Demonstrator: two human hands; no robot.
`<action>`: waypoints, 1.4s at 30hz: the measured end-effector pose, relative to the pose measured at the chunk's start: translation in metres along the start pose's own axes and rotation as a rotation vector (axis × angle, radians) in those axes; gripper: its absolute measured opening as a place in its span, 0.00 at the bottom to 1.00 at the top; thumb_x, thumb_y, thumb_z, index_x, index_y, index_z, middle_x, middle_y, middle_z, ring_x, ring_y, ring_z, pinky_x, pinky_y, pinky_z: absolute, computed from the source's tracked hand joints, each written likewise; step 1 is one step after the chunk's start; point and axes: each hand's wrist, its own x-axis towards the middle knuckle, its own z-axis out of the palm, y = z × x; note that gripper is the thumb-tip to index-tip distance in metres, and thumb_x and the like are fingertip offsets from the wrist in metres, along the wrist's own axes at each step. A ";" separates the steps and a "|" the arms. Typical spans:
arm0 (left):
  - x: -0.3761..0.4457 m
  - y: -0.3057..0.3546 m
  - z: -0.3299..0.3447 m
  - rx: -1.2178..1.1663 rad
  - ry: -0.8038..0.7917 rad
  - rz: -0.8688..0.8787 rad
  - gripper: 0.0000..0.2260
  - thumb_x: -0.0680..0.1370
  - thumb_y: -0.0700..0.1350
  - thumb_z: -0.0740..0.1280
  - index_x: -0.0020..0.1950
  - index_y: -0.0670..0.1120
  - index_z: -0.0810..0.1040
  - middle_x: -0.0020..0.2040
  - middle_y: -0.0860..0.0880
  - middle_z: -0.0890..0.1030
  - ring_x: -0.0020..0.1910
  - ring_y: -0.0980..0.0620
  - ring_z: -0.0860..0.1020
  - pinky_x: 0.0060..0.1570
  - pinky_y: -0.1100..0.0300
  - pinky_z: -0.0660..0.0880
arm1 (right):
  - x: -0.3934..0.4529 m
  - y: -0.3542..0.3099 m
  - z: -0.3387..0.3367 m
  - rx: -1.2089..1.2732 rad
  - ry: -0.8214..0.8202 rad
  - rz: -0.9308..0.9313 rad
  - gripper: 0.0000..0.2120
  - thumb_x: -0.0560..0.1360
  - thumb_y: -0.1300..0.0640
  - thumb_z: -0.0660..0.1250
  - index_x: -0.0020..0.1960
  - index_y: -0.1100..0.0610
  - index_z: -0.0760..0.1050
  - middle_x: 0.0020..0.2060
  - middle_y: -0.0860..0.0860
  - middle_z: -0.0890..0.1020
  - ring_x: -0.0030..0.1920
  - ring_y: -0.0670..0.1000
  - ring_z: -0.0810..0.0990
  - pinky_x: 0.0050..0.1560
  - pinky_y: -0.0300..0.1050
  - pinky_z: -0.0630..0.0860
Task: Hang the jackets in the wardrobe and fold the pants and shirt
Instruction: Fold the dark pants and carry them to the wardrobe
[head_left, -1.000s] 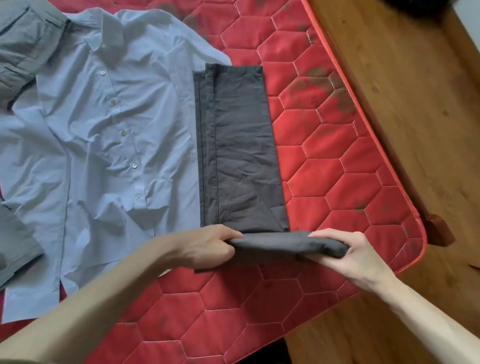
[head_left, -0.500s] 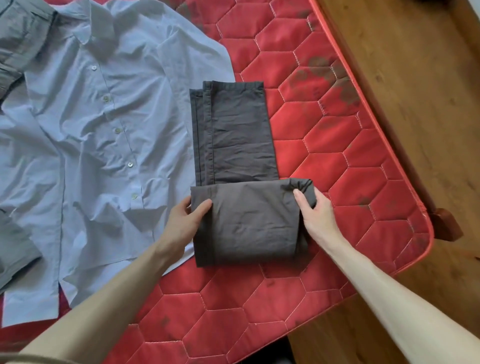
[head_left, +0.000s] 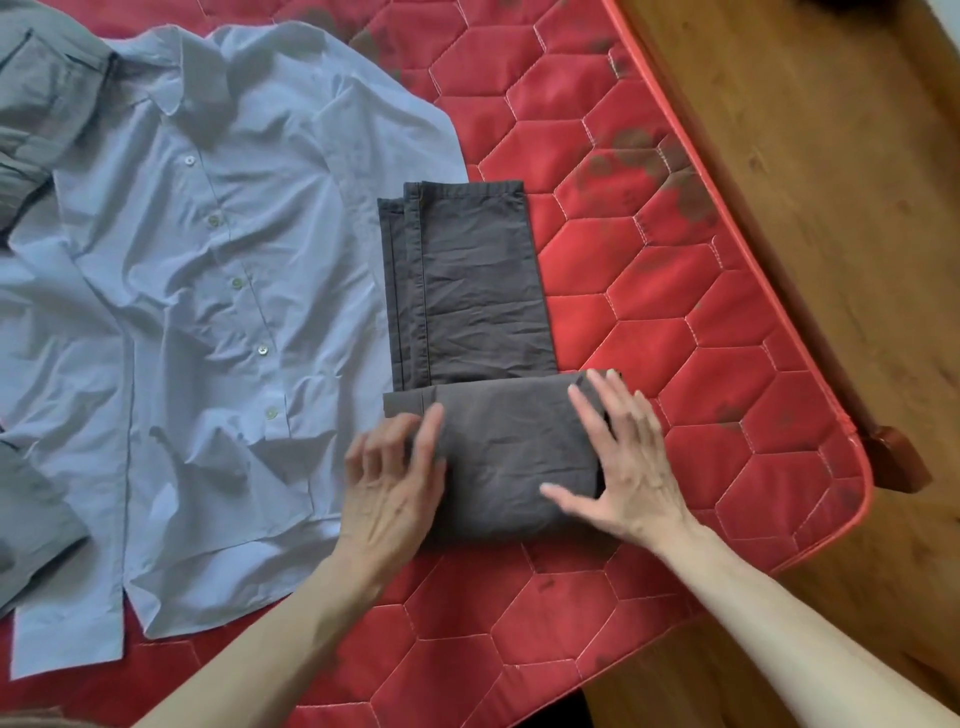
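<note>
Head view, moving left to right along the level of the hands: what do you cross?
Grey garment → light blue shirt → left hand → folded dark grey pants → right hand → red quilted mattress → wooden floor.

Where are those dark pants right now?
In the head view, the dark pants lie half-folded on the red mattress, just right of the blue shirt, with the left hand and right hand pressing their near fold.
</note>
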 end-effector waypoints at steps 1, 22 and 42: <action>-0.005 -0.003 0.001 -0.011 -0.044 0.143 0.29 0.80 0.50 0.65 0.81 0.44 0.66 0.69 0.42 0.69 0.69 0.40 0.69 0.75 0.46 0.60 | -0.006 0.002 0.002 -0.009 -0.077 -0.108 0.52 0.71 0.26 0.68 0.84 0.54 0.57 0.84 0.56 0.56 0.84 0.60 0.54 0.80 0.66 0.56; 0.039 0.010 -0.078 -0.451 -0.865 0.054 0.23 0.70 0.40 0.60 0.65 0.47 0.64 0.51 0.44 0.80 0.49 0.42 0.79 0.49 0.49 0.74 | -0.017 -0.012 -0.047 0.287 -0.114 -0.070 0.17 0.72 0.57 0.76 0.61 0.56 0.82 0.53 0.50 0.87 0.53 0.51 0.87 0.57 0.51 0.81; 0.091 0.001 -0.037 -1.145 -0.108 -0.891 0.04 0.83 0.45 0.70 0.55 0.46 0.79 0.46 0.56 0.84 0.43 0.61 0.81 0.45 0.69 0.76 | 0.095 -0.010 -0.022 0.742 0.258 0.588 0.14 0.78 0.56 0.76 0.61 0.53 0.79 0.50 0.40 0.83 0.48 0.40 0.82 0.55 0.36 0.77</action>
